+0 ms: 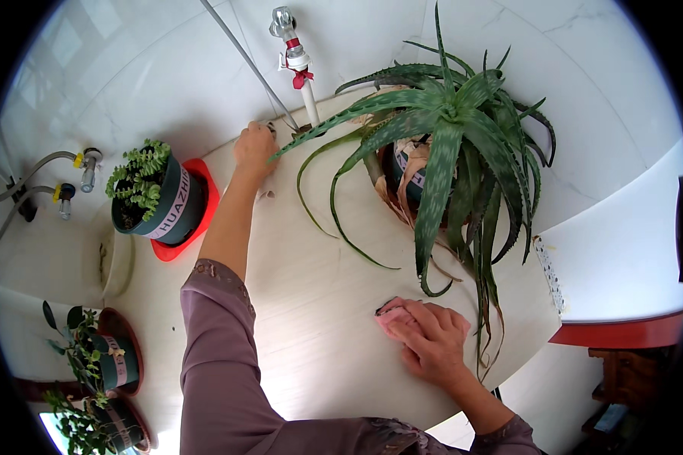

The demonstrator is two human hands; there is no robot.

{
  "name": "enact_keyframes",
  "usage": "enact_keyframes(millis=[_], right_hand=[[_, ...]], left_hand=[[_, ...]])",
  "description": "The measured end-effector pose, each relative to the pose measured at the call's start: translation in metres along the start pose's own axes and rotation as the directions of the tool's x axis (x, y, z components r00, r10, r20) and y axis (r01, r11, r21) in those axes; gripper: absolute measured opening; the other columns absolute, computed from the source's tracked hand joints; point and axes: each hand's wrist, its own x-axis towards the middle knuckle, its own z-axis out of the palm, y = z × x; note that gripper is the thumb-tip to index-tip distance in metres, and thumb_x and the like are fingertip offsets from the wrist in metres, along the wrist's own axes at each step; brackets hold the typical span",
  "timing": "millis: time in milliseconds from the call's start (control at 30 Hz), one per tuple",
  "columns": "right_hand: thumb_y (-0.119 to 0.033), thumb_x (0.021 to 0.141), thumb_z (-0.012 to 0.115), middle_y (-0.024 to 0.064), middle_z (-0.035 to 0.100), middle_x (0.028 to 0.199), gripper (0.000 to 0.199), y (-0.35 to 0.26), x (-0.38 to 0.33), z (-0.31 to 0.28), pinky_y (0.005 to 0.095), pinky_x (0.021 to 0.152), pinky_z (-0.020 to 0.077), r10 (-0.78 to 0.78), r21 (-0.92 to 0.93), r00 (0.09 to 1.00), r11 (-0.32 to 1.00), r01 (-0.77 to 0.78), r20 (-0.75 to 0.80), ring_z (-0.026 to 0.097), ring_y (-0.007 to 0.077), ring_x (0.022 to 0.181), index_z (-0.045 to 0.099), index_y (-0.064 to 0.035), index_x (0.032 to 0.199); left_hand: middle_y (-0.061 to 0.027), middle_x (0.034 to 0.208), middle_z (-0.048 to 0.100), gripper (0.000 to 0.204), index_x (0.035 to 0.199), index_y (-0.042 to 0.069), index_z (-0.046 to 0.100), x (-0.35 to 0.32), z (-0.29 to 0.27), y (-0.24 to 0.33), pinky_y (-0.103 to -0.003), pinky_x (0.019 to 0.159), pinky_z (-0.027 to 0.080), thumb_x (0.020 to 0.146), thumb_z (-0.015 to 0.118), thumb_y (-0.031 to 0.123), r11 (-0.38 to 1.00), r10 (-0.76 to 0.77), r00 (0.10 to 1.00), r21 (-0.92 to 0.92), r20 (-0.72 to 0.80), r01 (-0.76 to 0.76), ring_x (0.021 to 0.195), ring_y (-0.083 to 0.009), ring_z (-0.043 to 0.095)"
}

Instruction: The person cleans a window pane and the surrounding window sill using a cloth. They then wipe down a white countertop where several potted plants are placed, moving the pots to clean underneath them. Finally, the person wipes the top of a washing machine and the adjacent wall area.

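My right hand [438, 345] presses a folded pink cloth [401, 317] with a dark, dirty edge onto the pale countertop [311, 303]. Stretched out to the back, my left hand [255, 149] is closed beside the base of a thin grey pipe, close to the tiled wall. Something small and dark shows at its fingertips, too little to name. To the right of that hand spreads a large aloe plant [451, 125], its long leaves hanging over the counter. Left of my left forearm stands a dark green pot [167, 201] with a succulent, on a red tray [206, 199].
A white pipe with a metal valve [284, 26] rises at the back wall. Two more potted plants, one in a green pot [116, 360], stand at the lower left. Hoses with valves [89, 171] come from the left wall. The counter's cut edge [548, 277] lies at right.
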Motion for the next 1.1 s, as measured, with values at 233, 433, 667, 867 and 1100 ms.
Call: enact_keyframes(millis=[233, 433, 667, 867, 1100], right_hand=[[-0.009, 0.055, 0.069, 0.0059, 0.057, 0.122, 0.054, 0.000, 0.000, 0.002, 0.0405, 0.079, 0.0406, -0.006, -0.006, 1.000, 1.000, 0.006, 0.003, 0.057, 0.0264, 0.099, 0.065, -0.0207, 0.108], [-0.008, 0.054, 0.068, 0.0084, 0.058, 0.121, 0.051, 0.003, 0.000, 0.008, 0.0402, 0.079, 0.0411, 0.008, 0.003, 1.000, 1.000, -0.008, -0.003, 0.058, 0.0274, 0.096, 0.067, -0.0182, 0.105], [-0.005, 0.054, 0.066, 0.0108, 0.059, 0.120, 0.050, -0.001, 0.000, 0.004, 0.0403, 0.080, 0.0415, 0.024, -0.026, 0.998, 0.999, -0.026, -0.062, 0.059, 0.0280, 0.096, 0.066, -0.0155, 0.103], [-0.005, 0.056, 0.065, 0.0108, 0.058, 0.122, 0.049, -0.001, -0.001, 0.001, 0.0401, 0.081, 0.0418, 0.052, -0.012, 0.995, 0.999, -0.053, -0.079, 0.058, 0.0287, 0.098, 0.065, -0.0150, 0.104], [-0.005, 0.057, 0.065, 0.0086, 0.057, 0.122, 0.049, -0.001, 0.000, 0.002, 0.0402, 0.081, 0.0414, 0.013, -0.009, 0.994, 1.000, -0.014, -0.110, 0.057, 0.0283, 0.100, 0.064, -0.0150, 0.105]], left_hand=[[-0.0049, 0.096, 0.063, 0.034, 0.098, 0.014, 0.069, 0.048, 0.033, 0.017, -0.042, 0.077, 0.048, 0.070, 0.056, 0.002, 0.867, 0.268, 0.905, -0.328, -0.329, -0.375, 0.095, -0.0285, 0.058], [0.0013, 0.098, 0.065, 0.044, 0.110, 0.025, 0.067, 0.048, 0.045, 0.026, -0.043, 0.077, 0.048, 0.076, 0.050, 0.003, 0.906, 0.297, 0.914, -0.219, -0.277, -0.361, 0.100, -0.0240, 0.056], [0.0040, 0.106, 0.063, 0.034, 0.109, 0.025, 0.066, 0.030, 0.019, 0.030, -0.041, 0.081, 0.050, 0.082, 0.051, 0.010, 0.993, 0.112, 0.994, -0.024, 0.009, -0.112, 0.107, -0.0212, 0.055], [0.0023, 0.110, 0.064, 0.025, 0.104, 0.017, 0.066, 0.014, -0.012, 0.013, -0.039, 0.084, 0.052, 0.084, 0.052, 0.013, 0.999, -0.037, 0.988, -0.022, 0.152, 0.041, 0.109, -0.0253, 0.055], [-0.0122, 0.092, 0.068, 0.014, 0.085, 0.008, 0.068, -0.026, -0.025, 0.018, -0.042, 0.074, 0.053, 0.080, 0.058, 0.015, 0.995, -0.010, 0.994, 0.103, 0.112, -0.002, 0.087, -0.0300, 0.063]])
